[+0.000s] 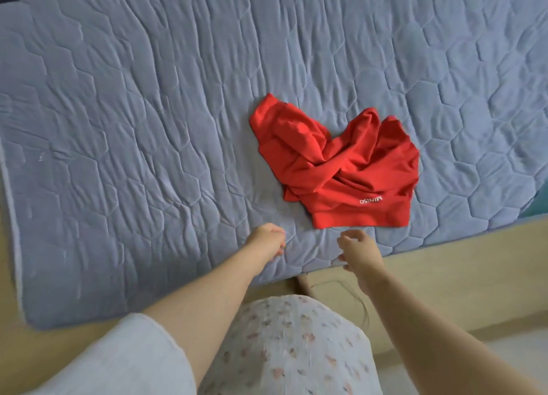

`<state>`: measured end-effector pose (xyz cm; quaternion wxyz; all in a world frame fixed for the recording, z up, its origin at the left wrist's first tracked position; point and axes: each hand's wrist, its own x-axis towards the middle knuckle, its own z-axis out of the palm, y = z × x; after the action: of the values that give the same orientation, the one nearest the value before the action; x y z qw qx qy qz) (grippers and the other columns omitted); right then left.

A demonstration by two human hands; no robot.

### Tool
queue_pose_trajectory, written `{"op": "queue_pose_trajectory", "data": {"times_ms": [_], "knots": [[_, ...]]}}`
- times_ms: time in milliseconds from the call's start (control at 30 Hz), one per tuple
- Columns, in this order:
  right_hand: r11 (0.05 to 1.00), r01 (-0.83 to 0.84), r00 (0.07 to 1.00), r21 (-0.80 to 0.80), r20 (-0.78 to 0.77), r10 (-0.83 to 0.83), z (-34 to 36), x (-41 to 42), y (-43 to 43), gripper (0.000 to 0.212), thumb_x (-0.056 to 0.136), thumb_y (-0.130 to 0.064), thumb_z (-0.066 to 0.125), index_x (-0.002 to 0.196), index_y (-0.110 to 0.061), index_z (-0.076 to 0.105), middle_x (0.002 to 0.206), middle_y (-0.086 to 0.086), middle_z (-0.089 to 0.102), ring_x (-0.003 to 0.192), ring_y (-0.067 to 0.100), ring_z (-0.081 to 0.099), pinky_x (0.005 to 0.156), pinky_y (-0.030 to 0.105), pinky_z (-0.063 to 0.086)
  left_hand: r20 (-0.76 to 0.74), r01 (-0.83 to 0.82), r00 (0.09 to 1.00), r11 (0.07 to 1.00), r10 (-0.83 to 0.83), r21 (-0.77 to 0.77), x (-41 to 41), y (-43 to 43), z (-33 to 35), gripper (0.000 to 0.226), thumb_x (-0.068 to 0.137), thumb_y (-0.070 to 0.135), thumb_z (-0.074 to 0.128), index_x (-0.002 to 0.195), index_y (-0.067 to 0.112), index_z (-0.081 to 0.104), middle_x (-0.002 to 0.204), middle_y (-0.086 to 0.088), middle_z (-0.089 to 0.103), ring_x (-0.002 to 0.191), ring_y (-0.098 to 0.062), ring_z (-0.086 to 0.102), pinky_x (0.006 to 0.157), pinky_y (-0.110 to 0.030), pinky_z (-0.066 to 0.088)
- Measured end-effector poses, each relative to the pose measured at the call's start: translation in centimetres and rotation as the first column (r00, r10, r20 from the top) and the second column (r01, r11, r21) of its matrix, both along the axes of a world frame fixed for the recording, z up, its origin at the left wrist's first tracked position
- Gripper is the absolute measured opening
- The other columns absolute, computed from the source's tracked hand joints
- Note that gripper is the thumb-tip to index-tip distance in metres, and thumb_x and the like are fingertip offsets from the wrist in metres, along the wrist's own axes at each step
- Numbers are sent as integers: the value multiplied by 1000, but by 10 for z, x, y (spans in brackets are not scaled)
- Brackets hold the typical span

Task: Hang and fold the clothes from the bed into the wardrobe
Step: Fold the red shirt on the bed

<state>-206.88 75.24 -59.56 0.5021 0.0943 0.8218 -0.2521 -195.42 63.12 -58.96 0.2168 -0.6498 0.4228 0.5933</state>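
the bed [148, 122] has a blue-grey quilted cover, and both hands reach over its near edge. the left hand [266, 241] is over the cover just inside that edge. its fingers are curled in like a loose fist, and i can see nothing in it. it may be touching the cover, but i cannot tell. the red top [335, 169] lies in a crumpled heap near the near edge, a bit right of the middle of the bed. it is just past both hands and a little to the right of the left one. its flat hem [358, 220] runs side to side along the near edge, and the bunched part goes away toward the far side. the right hand [357, 248] is right below the hem and is the nearer one, i think. its fingers are bent only a little and spread apart. it holds nothing and does not touch the red top yet.
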Motion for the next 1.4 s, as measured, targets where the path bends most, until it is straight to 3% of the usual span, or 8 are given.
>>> {"op": "queue_pose_trajectory", "data": {"times_ms": [267, 467, 700, 867, 1000, 1167, 1300, 1400], "knots": [[983, 134, 946, 125, -310, -90, -65, -92, 28, 57, 77, -16, 51, 132, -11, 39, 127, 13, 50, 111, 31, 52, 99, 43, 41, 21, -251, 968, 966, 250, 60, -83, 33, -69, 17, 88, 23, 59, 96, 16, 46, 98, -4, 52, 81, -16, 52, 69, -28, 43], [975, 58, 978, 212, -206, -14, -96, -117, 39, 64, 78, -11, 56, 138, -14, 33, 132, 13, 48, 121, 36, 46, 104, 46, 37, 7, -237, 971, 971, 237, 22, -91, 28, -94, 35, 89, 25, 60, 119, 8, 52, 121, -11, 56, 110, -27, 55, 97, -41, 46], [987, 4, 977, 158, -210, 30, -70, -84, 14, 7, 83, -1, 47, 84, -5, 54, 65, 7, 45, 68, 24, 43, 59, 28, 31, -71, -300, 953, 951, 295, -73, -40, 2, -65, 16, 88, 26, 62, 96, 13, 56, 107, -10, 60, 101, -25, 59, 95, -43, 49], [985, -150, 970, 88, -181, 164, -29, -28, -17, 6, 83, -6, 52, 88, -6, 55, 80, 12, 52, 78, 25, 48, 69, 31, 35, -136, -356, 931, 923, 338, -144, 10, -33, -19, 22, 89, 21, 61, 72, 14, 49, 83, -7, 58, 71, -13, 55, 80, -37, 52], [994, -102, 986, -34, -139, 97, 20, 22, -33, 24, 82, -3, 53, 63, -12, 41, 60, 4, 39, 56, 19, 36, 54, 29, 28, -134, -278, 958, 940, 255, -196, 64, -61, 32, 17, 91, 21, 58, 77, 13, 52, 93, -12, 58, 80, -18, 55, 67, -30, 51], [981, -33, 993, -191, -121, 10, 96, 78, -51, 36, 82, -1, 60, 58, -13, 36, 61, 6, 37, 62, 18, 35, 61, 30, 30, -185, -301, 948, 922, 261, -244, 126, -93, 105, 19, 91, 18, 57, 75, 13, 50, 93, -15, 57, 80, -19, 53, 66, -27, 45], [956, -87, 945, -281, -328, -11, 154, 104, -75, 18, 80, -4, 61, 64, -7, 54, 101, 16, 52, 97, 26, 48, 90, 34, 36, -216, -289, 952, 871, 217, -397, 153, -109, 162, 16, 89, 17, 60, 77, 13, 50, 91, -10, 53, 79, -16, 47, 64, -27, 34], [910, -76, 951, -407, -304, -57, 191, 106, -96, 11, 83, -6, 57, 74, -9, 63, 97, 13, 62, 91, 25, 54, 87, 36, 41, -322, -469, 876, 787, 358, -400, 165, -122, 205, 11, 87, 14, 61, 78, 14, 55, 73, -1, 58, 63, -12, 53, 44, -14, 37]]}}
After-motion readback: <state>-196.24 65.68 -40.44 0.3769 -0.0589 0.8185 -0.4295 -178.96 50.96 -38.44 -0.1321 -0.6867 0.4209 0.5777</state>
